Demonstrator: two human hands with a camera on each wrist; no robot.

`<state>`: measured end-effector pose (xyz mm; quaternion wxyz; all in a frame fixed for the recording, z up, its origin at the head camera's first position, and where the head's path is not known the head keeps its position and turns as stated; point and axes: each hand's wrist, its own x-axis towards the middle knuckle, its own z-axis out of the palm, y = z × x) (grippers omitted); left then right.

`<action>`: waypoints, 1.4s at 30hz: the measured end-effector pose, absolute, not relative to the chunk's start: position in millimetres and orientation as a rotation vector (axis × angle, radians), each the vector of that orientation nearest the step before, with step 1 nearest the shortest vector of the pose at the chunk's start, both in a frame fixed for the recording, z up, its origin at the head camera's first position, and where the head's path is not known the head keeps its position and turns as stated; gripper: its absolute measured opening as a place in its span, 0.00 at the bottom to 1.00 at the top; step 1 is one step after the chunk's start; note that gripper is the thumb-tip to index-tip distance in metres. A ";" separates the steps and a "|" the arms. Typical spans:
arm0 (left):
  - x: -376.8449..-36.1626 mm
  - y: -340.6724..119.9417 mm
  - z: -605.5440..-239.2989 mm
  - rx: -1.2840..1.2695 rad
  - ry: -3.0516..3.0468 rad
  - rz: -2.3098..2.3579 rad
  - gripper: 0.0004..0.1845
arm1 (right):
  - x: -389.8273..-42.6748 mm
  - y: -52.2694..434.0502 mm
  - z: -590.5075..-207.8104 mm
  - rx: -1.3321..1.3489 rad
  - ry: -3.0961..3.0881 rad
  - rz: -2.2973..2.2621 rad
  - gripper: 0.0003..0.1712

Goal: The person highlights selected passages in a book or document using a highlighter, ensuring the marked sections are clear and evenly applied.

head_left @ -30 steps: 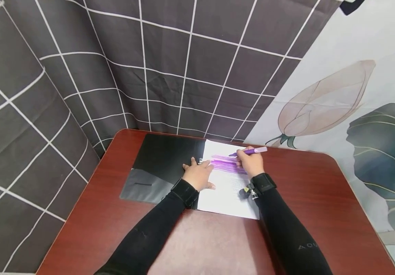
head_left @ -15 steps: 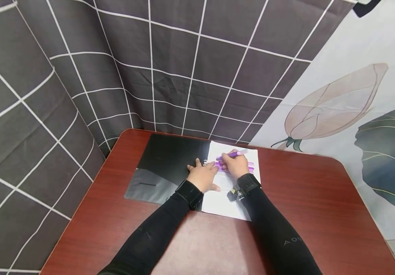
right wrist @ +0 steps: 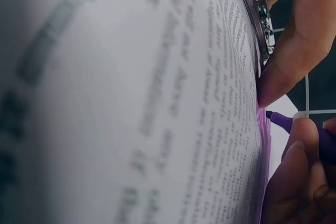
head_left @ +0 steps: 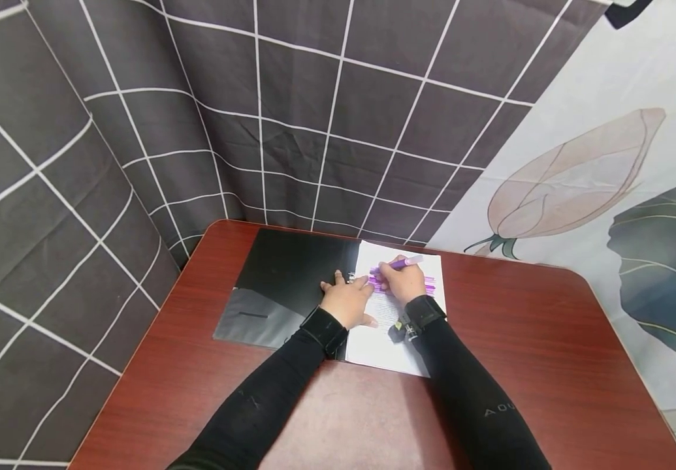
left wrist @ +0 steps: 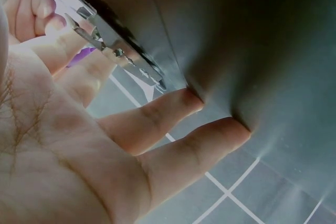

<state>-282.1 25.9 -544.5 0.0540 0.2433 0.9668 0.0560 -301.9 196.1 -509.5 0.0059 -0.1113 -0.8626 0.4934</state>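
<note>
Purple highlighter (head_left: 399,264) pinched in right hand (head_left: 402,282) — upper lines of page (head_left: 381,343) coloured, lower text unmarked — left hand (head_left: 347,301) flat beside it.

My folder (head_left: 281,281) is glossy black plastic with a shiny metal clip (left wrist: 113,45). The paper (head_left: 381,343) is matt white. The table (head_left: 549,352) looks like smooth polished wood.

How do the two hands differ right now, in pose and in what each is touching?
The left hand lies flat, fingers spread, across the black folder and the printed page; the right hand curls round a purple highlighter. The left holds nothing; the right sets the tip on the page. Both wear black sleeves.
</note>
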 end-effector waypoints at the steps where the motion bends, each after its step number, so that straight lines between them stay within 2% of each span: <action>1: -281.0 25.8 -541.8 0.739 2.935 0.169 0.52 | -302.1 196.4 -508.6 -0.351 -2.705 1.538 0.14; 12: -272.9 25.3 -518.5 0.718 2.909 0.174 0.52 | -300.8 206.7 -503.7 -0.409 -2.705 1.522 0.13; 42: -271.1 22.8 -520.9 0.744 2.905 0.171 0.49 | -281.3 240.9 -501.2 -0.465 -2.711 1.437 0.15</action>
